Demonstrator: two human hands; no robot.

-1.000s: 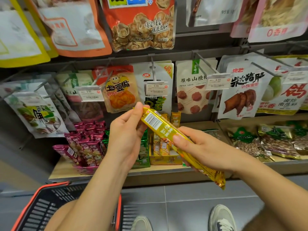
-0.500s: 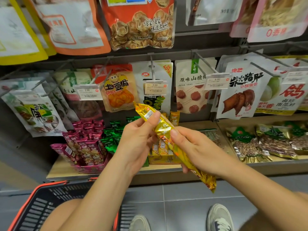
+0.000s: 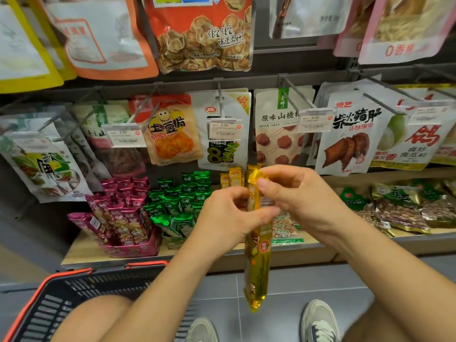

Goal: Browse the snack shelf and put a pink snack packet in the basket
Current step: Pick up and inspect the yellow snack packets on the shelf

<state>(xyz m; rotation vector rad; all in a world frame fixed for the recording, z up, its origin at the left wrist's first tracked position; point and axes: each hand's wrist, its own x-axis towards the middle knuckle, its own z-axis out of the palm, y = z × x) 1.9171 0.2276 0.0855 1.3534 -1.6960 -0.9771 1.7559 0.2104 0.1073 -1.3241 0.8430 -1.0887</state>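
1. Hands. On my remote feed, the left hand (image 3: 229, 215) and the right hand (image 3: 303, 201) meet at centre frame in front of the shelf (image 3: 81, 250). Both grip one long yellow packet (image 3: 257, 262). The right hand pinches the packet's top end between thumb and forefinger. The left hand, fingers curled, grips it just below that point. Neither hand is open.

2. Yellow packet. It hangs almost upright. Its lower end is free above the grey floor (image 3: 296, 287), near the toes of two pale shoes (image 3: 318, 322).

3. Task item. The pink snack packets (image 3: 123, 218) stand upright in a pink display box at the left end of the shelf. I read them as well apart from both hands. Green packets (image 3: 177, 201) stand just beside them on the right, partly behind the left hand.

4. Basket. The basket (image 3: 103, 283), black with an orange rim, sits at lower left, below the shelf edge. The left forearm and a knee cover part of it, so I cannot tell its full contents.

5. Surroundings. Bags of nuts (image 3: 399, 208) lie on the shelf to the right. Hanging snack bags (image 3: 172, 134) and price tags (image 3: 124, 135) fill the hooks above
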